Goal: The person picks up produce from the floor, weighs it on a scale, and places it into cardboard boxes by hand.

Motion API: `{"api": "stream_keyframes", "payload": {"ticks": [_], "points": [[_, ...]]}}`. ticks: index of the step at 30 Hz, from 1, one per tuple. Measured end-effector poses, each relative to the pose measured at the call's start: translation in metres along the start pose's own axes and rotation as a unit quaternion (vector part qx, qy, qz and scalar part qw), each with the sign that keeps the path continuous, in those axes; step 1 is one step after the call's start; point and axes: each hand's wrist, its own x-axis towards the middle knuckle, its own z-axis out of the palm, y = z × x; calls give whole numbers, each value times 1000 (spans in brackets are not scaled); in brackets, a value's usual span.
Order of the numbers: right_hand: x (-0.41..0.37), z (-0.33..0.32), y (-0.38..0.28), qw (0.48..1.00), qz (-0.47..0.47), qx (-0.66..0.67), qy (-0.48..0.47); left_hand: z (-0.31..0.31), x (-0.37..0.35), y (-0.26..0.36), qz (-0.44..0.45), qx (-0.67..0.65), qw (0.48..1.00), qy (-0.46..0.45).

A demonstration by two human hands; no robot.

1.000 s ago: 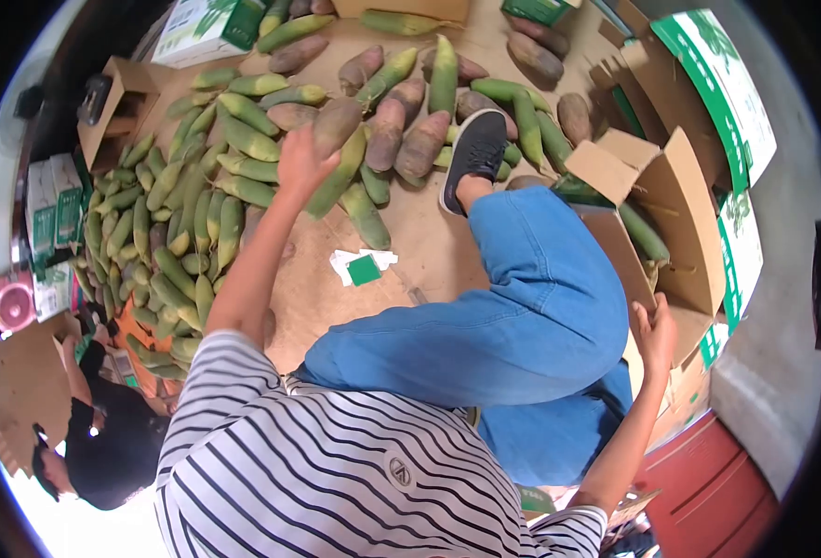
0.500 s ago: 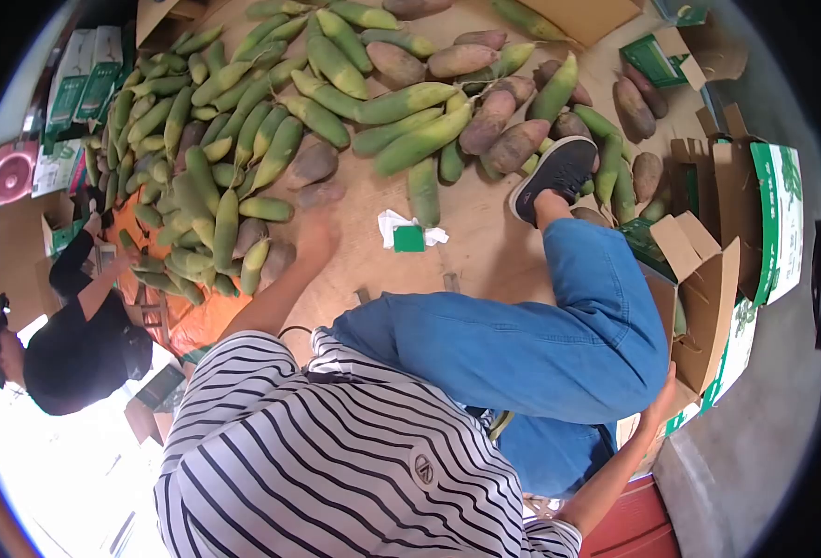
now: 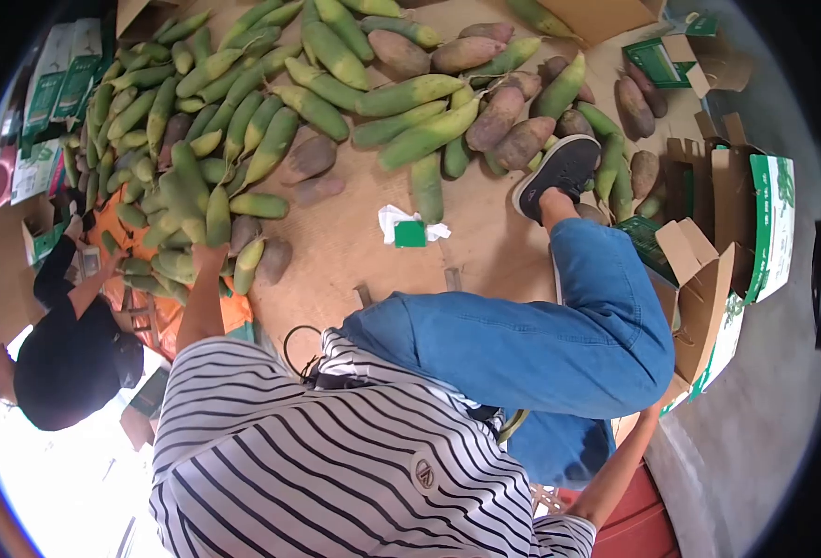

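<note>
My left hand is at the lower end of a green radish at the near edge of the big pile, its fingers closed round that end. Other green radishes lie against it, with a reddish-brown radish to its right. Beyond my bent knee, my right hand is low beside an open carton; its fingers are hidden, and what they touch cannot be made out.
White paper with a green square lies on the wooden board. My shod foot rests among radishes at the right. Cartons line the right side. Another person in black reaches toward the pile from the left.
My left hand has moved left from the bare board to the green radish and closed on its end. The view has shifted slightly; my right hand remains beside the carton.
</note>
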Motion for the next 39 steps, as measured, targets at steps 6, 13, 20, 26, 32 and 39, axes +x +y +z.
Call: {"api": "stream_keyframes", "payload": {"ticks": [6, 13, 20, 26, 32, 39], "points": [[1, 5, 0, 995, 47, 87, 33, -33, -94, 80, -45, 16, 998, 29], [-3, 9, 4, 991, -15, -113, 66, 36, -157, 176, 69, -379, 919, -88], [3, 1, 21, 998, -28, -32, 37, -16, -247, 306, 344, -499, 790, -89], [15, -15, 52, 998, -43, -25, 27, -22, -162, 220, 376, -194, 906, -22], [14, -9, 30, 1000, -1, 21, 0, 17, -89, 49, 245, 159, 953, -80], [11, -4, 15, 998, 26, 63, -9, 20, -102, 65, 255, 208, 944, -32]]}}
